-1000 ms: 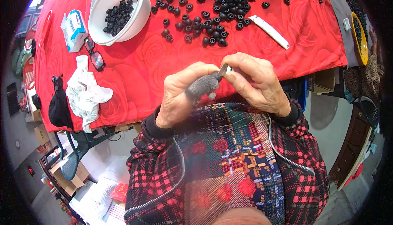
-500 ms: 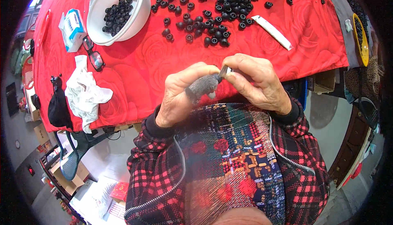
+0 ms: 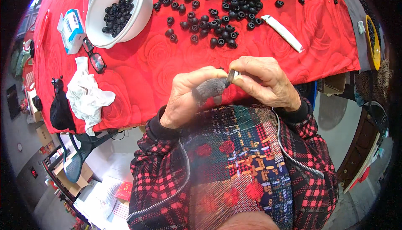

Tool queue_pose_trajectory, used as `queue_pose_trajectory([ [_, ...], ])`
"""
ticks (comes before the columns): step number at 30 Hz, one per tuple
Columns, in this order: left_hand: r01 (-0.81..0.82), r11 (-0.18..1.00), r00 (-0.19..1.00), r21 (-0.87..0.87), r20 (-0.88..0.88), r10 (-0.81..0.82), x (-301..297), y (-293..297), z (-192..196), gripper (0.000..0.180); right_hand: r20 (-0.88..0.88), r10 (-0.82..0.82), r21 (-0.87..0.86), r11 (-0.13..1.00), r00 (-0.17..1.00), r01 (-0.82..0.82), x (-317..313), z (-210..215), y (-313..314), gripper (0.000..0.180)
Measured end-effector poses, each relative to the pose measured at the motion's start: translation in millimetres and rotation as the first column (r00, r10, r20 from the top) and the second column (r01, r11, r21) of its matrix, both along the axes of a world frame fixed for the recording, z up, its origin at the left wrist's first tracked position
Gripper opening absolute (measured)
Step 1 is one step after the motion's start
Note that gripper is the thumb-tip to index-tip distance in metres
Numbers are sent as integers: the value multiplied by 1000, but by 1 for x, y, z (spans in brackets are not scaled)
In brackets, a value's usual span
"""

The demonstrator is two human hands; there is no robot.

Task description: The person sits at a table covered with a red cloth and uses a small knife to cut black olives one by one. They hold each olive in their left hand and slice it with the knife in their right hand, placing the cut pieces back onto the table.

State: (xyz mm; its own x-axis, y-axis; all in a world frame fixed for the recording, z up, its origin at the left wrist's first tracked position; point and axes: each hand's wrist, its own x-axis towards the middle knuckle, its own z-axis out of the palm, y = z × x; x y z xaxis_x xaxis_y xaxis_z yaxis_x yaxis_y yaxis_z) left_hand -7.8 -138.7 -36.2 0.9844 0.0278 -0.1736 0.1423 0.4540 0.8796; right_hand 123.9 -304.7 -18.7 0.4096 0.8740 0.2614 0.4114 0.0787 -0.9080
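Note:
My left hand (image 3: 181, 96) is closed, its thumb and covered forefinger pinching a small black rounded part (image 3: 227, 84), mostly hidden by the fingers. A worn grey finger cover (image 3: 208, 91) wraps that forefinger. Opposite it, my right hand (image 3: 268, 81) is closed on a small metal blade (image 3: 230, 75), held between thumb and forefinger with its edge against the black part. Both hands meet just above the near edge of the red tablecloth (image 3: 155, 66). Beyond them lie many loose black rounded parts (image 3: 243, 6) with holes in their ends.
At the far left, a white bowl (image 3: 145, 10) holds more black parts. Left of it lie a blue-white tissue box (image 3: 74, 33), glasses (image 3: 97, 62), a white cloth (image 3: 86, 96) and a black pouch-like item (image 3: 62, 113). A slim white packet (image 3: 282, 33) rests right of the pile.
Both hands stay together, shifted very slightly, with the blade still at the black part. The table scene has moved a little in the view.

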Motion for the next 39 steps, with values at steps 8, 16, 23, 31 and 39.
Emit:
queue_pose_trajectory([
  [8,-145,968,983,-206,-144,117,9,8,4,24,-240,252,98,967,937,-235,-19,1,-7,8],
  [16,-31,923,992,-385,-126,-19,7,-2,7,25,-79,-167,162,971,983,178,-15,5,0,26],
  [23,-56,893,978,-447,-205,-41,-1,-14,8,16,299,-211,294,948,931,120,-19,-2,5,42],
  [31,-57,876,989,-479,-145,-15,-9,-22,5,15,426,-193,292,954,884,67,-22,5,3,45],
  [39,-640,604,761,474,280,586,-1,50,67,20,304,-250,301,941,919,157,-27,9,-2,37],
])
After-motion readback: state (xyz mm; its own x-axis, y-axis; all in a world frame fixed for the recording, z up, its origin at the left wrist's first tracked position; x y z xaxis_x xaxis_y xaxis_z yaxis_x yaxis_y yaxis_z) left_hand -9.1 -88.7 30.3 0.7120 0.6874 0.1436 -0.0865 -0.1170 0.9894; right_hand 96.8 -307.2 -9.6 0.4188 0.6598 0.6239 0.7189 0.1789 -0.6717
